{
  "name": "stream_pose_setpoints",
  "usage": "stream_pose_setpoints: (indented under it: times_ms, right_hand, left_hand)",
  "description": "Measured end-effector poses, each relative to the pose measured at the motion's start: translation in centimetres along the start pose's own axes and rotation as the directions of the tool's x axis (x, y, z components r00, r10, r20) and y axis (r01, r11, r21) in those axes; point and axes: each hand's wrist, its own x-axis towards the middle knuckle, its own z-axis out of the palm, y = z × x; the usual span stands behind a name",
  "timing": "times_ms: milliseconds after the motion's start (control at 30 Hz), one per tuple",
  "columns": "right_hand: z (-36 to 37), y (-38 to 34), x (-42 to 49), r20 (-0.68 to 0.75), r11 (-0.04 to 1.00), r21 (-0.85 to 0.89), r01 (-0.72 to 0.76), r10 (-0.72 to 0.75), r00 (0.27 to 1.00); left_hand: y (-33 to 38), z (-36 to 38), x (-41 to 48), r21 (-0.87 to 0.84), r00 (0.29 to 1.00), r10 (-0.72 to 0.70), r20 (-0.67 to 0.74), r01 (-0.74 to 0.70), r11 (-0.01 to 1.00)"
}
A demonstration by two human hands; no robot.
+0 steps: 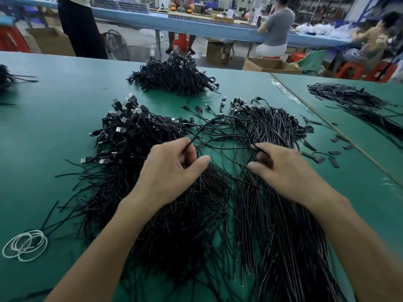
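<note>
A big spread of thin black cables lies on the green table (54,118). The left heap (130,131) ends in USB plugs; the right heap (268,125) ends in small connectors. My left hand (170,168) hovers over the middle, its fingers curled round a single black cable (209,125) that arcs up and away to the right. My right hand (281,166) pinches another black wire (229,148) between curled fingers, thumb stretched toward the left. Bare cable tails (272,236) fan out toward me under both forearms.
A finished tangle of cables (174,77) sits further back. White rubber bands (25,245) lie front left. Short black sleeve pieces (333,161) scatter at right, beside another dark pile (349,97) past the table seam. People work at a blue bench behind.
</note>
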Motion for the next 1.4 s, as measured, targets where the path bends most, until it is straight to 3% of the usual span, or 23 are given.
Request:
stream_pose_setpoints:
  times_ms: [100,233,400,533,667,767,867,933,1000,1033,1067,1133,1233,1300,1400]
  right_hand:
    - [0.3,-1.7,-0.7,0.119,0.957,0.248,0.147,-0.181,0.976]
    - [1.1,-3.5,-1.1,-0.022,0.755,0.634,0.168,-0.200,0.980]
    - [0.9,-4.2,-1.4,-0.170,0.551,0.794,0.257,-0.205,0.964]
    - [0.5,-3.2,-1.2,-0.280,0.484,0.827,0.288,-0.090,0.956]
    - [-0.2,-2.0,-1.2,-0.284,0.396,0.890,0.228,0.088,0.955]
    - [-0.7,-1.9,-0.6,-0.288,0.337,0.926,0.169,0.342,0.895]
    - [-0.7,-1.8,0.1,-0.241,0.273,0.955,0.117,0.482,0.842]
    - [0.2,-2.2,0.3,-0.194,0.358,0.934,0.020,0.458,0.867]
    - [1.8,-2.9,0.0,-0.131,0.574,0.815,-0.079,0.316,0.939]
    - [2.4,-3.4,-0.2,-0.085,0.674,0.734,-0.081,0.209,0.974]
    - [2.9,-3.7,-0.5,-0.027,0.745,0.666,-0.045,0.084,0.996]
    - [3.3,-4.3,-1.3,0.108,0.785,0.618,0.046,-0.143,0.984]
    - [2.7,-5.1,-2.5,0.277,0.834,0.541,0.107,-0.297,0.914]
    - [2.0,-5.6,-3.4,0.327,0.841,0.517,0.158,-0.364,0.872]
    - [0.6,-6.0,-4.1,0.230,0.805,0.543,0.241,-0.418,0.879]
  left_hand:
    - [1.0,0.1,-0.3,0.098,0.990,0.005,0.141,-0.019,0.995]
    - [1.6,0.0,-0.5,-0.006,0.954,-0.014,0.299,0.017,1.000]
    - [1.7,0.3,-0.5,0.131,0.909,-0.076,0.410,0.023,0.991]
    - [0.9,0.0,-0.3,0.231,0.945,-0.123,0.304,0.053,0.972]
    - [-0.3,-0.7,0.3,0.213,0.973,-0.186,0.139,0.155,0.965]
    - [-0.3,-0.8,0.4,0.180,0.902,-0.251,0.350,0.199,0.963]
    - [0.9,-0.6,0.1,-0.009,0.813,-0.165,0.558,0.205,0.979]
    - [2.1,-0.6,-0.3,-0.255,0.756,-0.027,0.654,0.254,0.933]
    - [3.2,-0.7,-0.7,-0.489,0.703,0.113,0.702,0.360,0.794]
    - [3.7,-0.9,-0.8,-0.584,0.709,0.151,0.689,0.419,0.695]
    - [4.1,-1.0,-0.8,-0.660,0.740,0.149,0.656,0.466,0.589]
    - [4.4,-1.2,-0.5,-0.783,0.837,0.063,0.544,0.480,0.396]
    - [3.8,-1.1,0.2,-0.914,0.938,-0.121,0.324,0.344,0.216]
    - [3.0,-0.8,0.5,-0.934,0.952,-0.241,0.188,0.249,0.256]
    - [2.0,-0.3,0.3,-0.817,0.957,-0.284,0.056,0.207,0.539]
